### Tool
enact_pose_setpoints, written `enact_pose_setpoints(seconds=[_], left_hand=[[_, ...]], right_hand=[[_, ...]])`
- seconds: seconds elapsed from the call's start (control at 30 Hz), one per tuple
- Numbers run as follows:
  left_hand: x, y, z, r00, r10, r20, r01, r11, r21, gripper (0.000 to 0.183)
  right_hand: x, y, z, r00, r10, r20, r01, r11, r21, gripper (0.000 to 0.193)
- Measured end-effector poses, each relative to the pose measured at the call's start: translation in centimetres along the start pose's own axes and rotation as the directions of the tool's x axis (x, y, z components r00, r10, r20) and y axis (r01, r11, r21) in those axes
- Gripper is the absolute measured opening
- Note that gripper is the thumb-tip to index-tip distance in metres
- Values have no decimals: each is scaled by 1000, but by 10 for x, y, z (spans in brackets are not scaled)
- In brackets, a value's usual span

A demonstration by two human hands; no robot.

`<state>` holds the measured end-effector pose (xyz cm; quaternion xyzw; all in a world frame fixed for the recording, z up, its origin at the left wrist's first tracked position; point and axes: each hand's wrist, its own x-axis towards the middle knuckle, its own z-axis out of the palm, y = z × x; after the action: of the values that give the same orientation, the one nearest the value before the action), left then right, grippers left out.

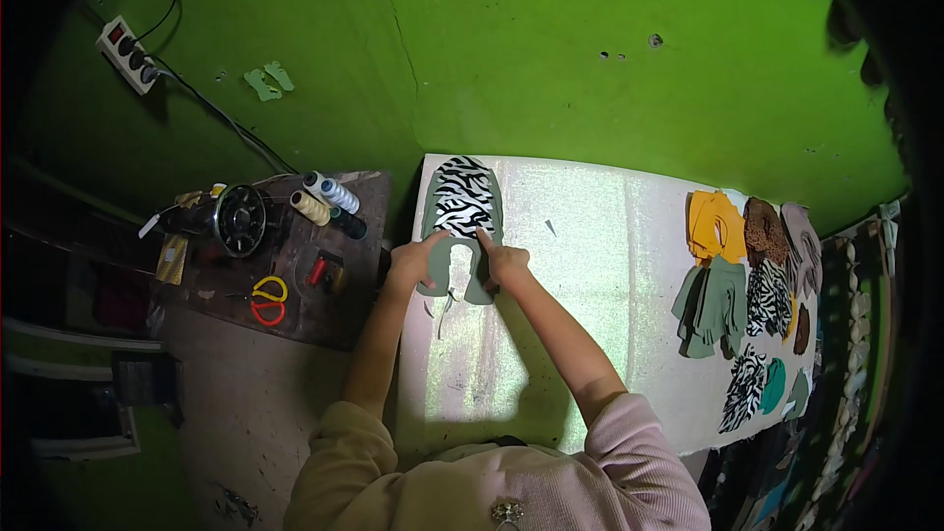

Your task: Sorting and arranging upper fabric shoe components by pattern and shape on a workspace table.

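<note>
A grey-green U-shaped cut piece (440,265), shaped like a shoe upper, lies on the white table (580,334) near its left end. On its rounded far part rests a black-and-white zebra-print piece (464,199). My left hand (408,264) presses at the left side, index finger stretched to the zebra piece's lower edge and thumb on the green leg. From the right, my right hand (504,264) does likewise, its index fingertip on the same edge. Neither hand appears to grip anything; the remaining fingers are partly hidden. Small dark scraps (447,305) lie between the green legs.
Stacks of cut pieces sit at the table's right end: yellow (716,226), grey-green (713,310), zebra-print (744,388). At left, a dark sewing table (295,305) carries a machine handwheel (240,220), thread cones (339,197) and red-and-yellow-handled scissors (267,301). A green wall (551,88) stands behind.
</note>
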<state>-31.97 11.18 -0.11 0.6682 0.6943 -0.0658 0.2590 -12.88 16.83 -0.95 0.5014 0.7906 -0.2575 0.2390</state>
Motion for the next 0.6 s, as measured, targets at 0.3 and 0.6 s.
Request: enact_pose_setpoints(seconds=[0.3, 0.6], left_hand=[[-48, 53, 44, 859, 11, -512, 124, 966, 229, 83], [-131, 170, 120, 821, 200, -535, -287, 954, -83, 54]], right_hand=[[-64, 10, 52, 834, -162, -527, 280, 948, 153, 92], [-186, 81, 119, 755, 58, -653, 326, 830, 452, 46]])
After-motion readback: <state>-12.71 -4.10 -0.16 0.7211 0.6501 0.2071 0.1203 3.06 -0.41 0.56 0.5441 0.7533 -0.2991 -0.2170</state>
